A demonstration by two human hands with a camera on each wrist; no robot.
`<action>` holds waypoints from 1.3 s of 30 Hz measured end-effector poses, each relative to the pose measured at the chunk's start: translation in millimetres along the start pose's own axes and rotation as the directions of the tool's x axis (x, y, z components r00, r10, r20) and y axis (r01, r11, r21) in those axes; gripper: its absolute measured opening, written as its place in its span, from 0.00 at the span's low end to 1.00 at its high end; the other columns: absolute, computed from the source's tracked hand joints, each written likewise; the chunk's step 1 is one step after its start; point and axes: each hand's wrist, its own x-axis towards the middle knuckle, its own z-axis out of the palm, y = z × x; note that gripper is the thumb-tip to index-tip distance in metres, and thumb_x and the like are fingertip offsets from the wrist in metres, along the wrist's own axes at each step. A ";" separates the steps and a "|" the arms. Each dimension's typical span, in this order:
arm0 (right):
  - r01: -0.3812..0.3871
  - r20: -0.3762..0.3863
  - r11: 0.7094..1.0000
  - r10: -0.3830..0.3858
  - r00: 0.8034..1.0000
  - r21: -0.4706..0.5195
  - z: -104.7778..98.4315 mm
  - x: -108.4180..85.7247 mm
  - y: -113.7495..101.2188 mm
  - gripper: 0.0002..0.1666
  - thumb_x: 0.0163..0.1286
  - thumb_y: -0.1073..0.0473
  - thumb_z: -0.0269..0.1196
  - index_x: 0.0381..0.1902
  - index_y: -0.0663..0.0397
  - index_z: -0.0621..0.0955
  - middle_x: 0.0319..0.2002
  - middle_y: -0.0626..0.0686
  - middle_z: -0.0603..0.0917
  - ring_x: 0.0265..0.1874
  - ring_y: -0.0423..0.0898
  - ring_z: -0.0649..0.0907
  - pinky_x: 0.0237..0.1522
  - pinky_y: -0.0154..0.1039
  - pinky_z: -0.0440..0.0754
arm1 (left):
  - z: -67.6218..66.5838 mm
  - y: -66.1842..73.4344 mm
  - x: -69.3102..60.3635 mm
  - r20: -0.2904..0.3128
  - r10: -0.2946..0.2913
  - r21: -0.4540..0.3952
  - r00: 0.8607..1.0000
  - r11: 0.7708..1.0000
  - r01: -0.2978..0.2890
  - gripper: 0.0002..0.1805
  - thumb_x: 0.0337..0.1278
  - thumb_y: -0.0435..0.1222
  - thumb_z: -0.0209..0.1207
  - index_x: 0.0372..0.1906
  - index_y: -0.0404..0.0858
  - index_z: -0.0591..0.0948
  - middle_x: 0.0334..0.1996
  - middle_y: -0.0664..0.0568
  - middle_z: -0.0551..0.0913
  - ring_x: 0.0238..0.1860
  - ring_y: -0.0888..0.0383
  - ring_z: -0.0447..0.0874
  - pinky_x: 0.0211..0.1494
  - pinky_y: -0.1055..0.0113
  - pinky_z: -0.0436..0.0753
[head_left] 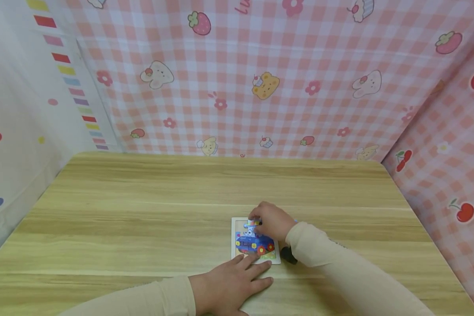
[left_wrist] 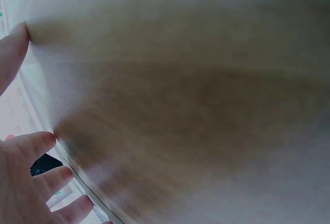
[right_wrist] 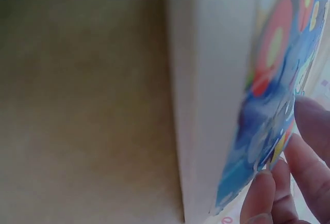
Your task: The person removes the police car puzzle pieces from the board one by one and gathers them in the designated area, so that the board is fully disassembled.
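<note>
pinches a jigsaw piece with the right hand over the blue-car puzzle tray; rests the left hand, spread wide, at its near edge.

Puzzle on table (curtain behind)

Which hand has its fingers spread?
The left hand: its straight fingers fan out at the near edge of the white-framed square puzzle picturing a blue vehicle, whereas the right hand has its fingers bent over the puzzle's far part.
</note>
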 end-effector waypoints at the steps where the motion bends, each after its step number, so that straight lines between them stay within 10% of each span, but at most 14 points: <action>1: -0.003 -0.002 1.000 0.003 1.000 0.005 0.1 0.3 0.3 0.13 0.59 0.62 0.70 0.43 0.55 0.84 0.39 0.49 0.79 0.39 0.45 0.78 0.50 0.44 0.77 | 0.1 0.1 0.0 0.000 -0.001 0.001 1.000 1.000 0.001 0.43 0.53 0.68 0.53 0.72 0.52 0.64 0.72 0.52 0.60 0.71 0.48 0.58 0.66 0.57 0.69; 19: 0.003 0.015 0.979 -0.006 1.000 0.202 -1.6 1.4 3.8 0.08 0.61 0.70 0.66 0.34 0.52 0.80 0.29 0.46 0.77 0.32 0.43 0.74 0.41 0.40 0.75 | -0.2 -0.9 1.7 0.030 0.000 -0.037 1.000 0.999 0.001 0.44 0.53 0.68 0.53 0.72 0.52 0.63 0.73 0.52 0.59 0.72 0.47 0.57 0.67 0.55 0.67; 39: 0.009 0.066 0.983 -0.021 0.998 0.184 -4.2 0.8 4.2 0.10 0.67 0.71 0.59 0.34 0.49 0.76 0.32 0.49 0.80 0.32 0.44 0.77 0.40 0.41 0.77 | -1.3 -2.0 3.4 0.066 0.002 -0.045 0.998 0.999 0.001 0.44 0.54 0.67 0.53 0.73 0.52 0.62 0.73 0.52 0.58 0.72 0.48 0.56 0.67 0.57 0.67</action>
